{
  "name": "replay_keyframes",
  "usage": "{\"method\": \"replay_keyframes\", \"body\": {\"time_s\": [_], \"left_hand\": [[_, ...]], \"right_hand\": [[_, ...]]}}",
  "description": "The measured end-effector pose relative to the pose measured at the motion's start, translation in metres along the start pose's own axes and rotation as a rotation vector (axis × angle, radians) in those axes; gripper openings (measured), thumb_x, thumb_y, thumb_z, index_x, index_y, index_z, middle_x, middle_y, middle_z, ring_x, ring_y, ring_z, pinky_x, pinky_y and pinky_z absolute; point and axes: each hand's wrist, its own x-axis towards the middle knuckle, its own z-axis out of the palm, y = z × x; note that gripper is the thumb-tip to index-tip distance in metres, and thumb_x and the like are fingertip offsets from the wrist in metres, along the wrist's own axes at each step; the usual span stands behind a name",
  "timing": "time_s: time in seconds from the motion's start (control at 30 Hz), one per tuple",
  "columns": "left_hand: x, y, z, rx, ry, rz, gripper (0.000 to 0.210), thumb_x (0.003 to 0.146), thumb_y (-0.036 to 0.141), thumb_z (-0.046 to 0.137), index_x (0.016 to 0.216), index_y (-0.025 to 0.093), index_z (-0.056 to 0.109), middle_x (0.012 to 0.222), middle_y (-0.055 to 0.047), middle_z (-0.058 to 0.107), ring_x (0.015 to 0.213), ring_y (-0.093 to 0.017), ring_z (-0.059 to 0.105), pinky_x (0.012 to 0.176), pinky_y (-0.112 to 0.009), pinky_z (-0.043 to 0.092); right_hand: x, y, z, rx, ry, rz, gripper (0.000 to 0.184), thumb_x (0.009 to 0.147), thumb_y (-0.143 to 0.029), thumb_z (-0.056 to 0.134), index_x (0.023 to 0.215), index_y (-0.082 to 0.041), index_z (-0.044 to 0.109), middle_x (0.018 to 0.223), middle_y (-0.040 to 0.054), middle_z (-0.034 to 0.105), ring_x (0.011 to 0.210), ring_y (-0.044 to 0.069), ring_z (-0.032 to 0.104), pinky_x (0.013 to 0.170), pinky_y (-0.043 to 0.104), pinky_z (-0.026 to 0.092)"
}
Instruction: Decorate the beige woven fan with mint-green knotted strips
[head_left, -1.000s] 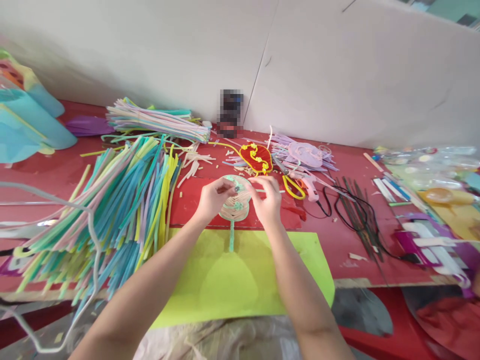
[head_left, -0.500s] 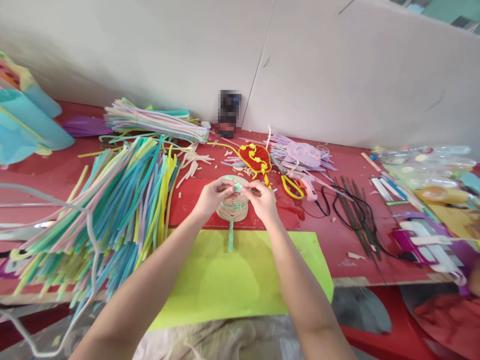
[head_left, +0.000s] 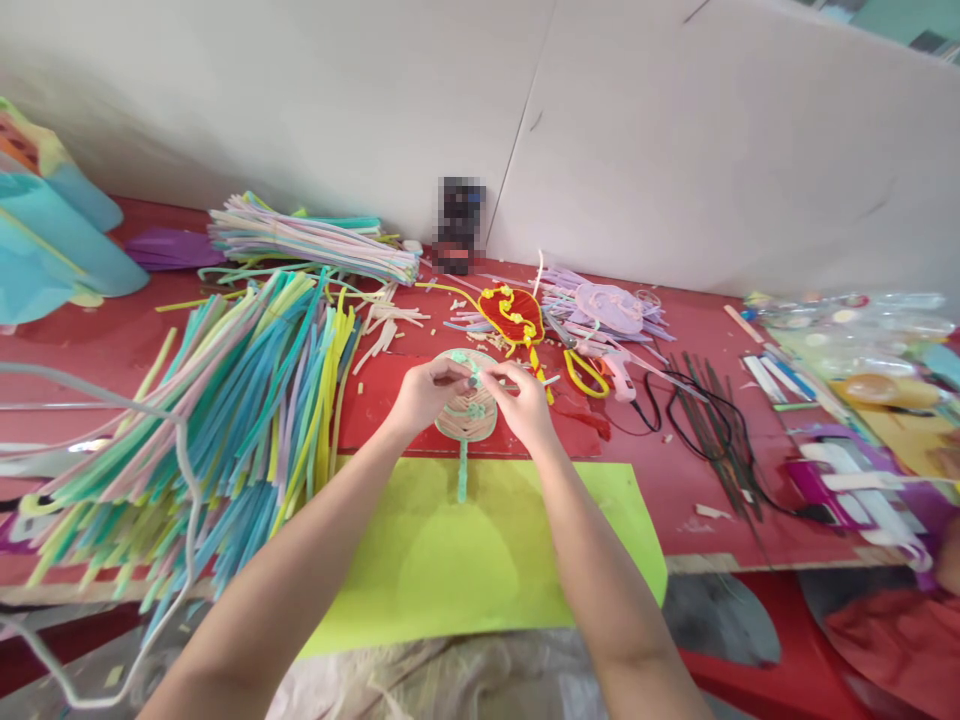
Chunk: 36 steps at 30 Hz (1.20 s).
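A small mint-green pipe-cleaner piece [head_left: 478, 368] is pinched between the fingertips of my left hand [head_left: 429, 392] and my right hand [head_left: 520, 398]. Both hands are closed, and the fingers partly cover the piece. Directly beneath lies a round fan [head_left: 463, 424] made of beige pipe cleaners, with a mint-green rim, a green flower shape on its face and a green handle [head_left: 462, 475] pointing toward me. My fingers hide the fan's middle and part of its top. A red fan with yellow trim [head_left: 511, 316] lies just behind my right hand.
Loose pipe cleaners [head_left: 255, 400] form a big pile at left, with another bundle [head_left: 315, 240] behind. Yellow-handled scissors [head_left: 585, 374], a pink glue gun [head_left: 616, 372] and its black cord lie at right. A yellow-green sheet [head_left: 457, 560] covers the front edge.
My fingertips have shifted slightly around the small green piece, which shows less than before. The fan and the other items stay in place.
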Motion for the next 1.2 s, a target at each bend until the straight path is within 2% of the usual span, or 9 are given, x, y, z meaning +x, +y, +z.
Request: {"method": "replay_keyframes", "body": {"time_s": [0.3,0.43,0.67,0.83,1.2], "left_hand": [[-0.001,-0.002,0.000,0.193,-0.053,0.071,0.014,0.074,0.026,0.064,0.084,0.016,0.066,0.084,-0.004,0.068,0.079,-0.017,0.066,0.078,-0.033,0.053],[-0.001,-0.001,0.001,0.231,-0.056,0.061,0.012,0.074,0.025,0.063,0.083,0.016,0.065,0.082,-0.004,0.068,0.078,-0.017,0.066,0.076,-0.033,0.054],[-0.002,-0.002,0.003,0.078,-0.013,-0.011,0.017,0.072,0.028,0.066,0.082,0.015,0.062,0.076,-0.003,0.067,0.070,-0.016,0.067,0.067,-0.030,0.055],[0.000,-0.001,0.003,0.031,0.002,0.025,0.017,0.071,0.026,0.067,0.082,0.015,0.061,0.076,-0.002,0.066,0.070,-0.015,0.067,0.067,-0.028,0.054],[0.000,0.001,0.002,0.096,-0.005,0.035,0.014,0.073,0.024,0.062,0.084,0.016,0.059,0.075,-0.002,0.066,0.068,-0.014,0.066,0.068,-0.029,0.053]], "right_hand": [[0.002,0.005,-0.007,-0.099,-0.118,-0.083,0.017,0.089,-0.036,0.052,0.086,-0.021,0.061,0.085,0.0041,0.062,0.084,0.018,0.059,0.079,0.031,0.046],[0.002,0.005,-0.012,-0.131,-0.169,-0.122,0.016,0.090,-0.032,0.051,0.085,-0.021,0.060,0.085,0.0041,0.061,0.084,0.018,0.058,0.079,0.032,0.045],[0.000,0.006,-0.009,-0.068,-0.117,-0.068,0.017,0.090,-0.033,0.050,0.085,-0.021,0.060,0.085,0.0040,0.061,0.080,0.016,0.059,0.072,0.029,0.047],[-0.001,0.005,-0.002,-0.053,-0.048,-0.046,0.018,0.089,-0.034,0.051,0.083,-0.020,0.060,0.085,0.0046,0.062,0.080,0.017,0.058,0.073,0.029,0.047],[-0.001,0.008,0.001,-0.014,-0.059,-0.048,0.020,0.089,-0.036,0.051,0.083,-0.020,0.061,0.085,0.0041,0.062,0.082,0.017,0.060,0.076,0.030,0.047]]}}
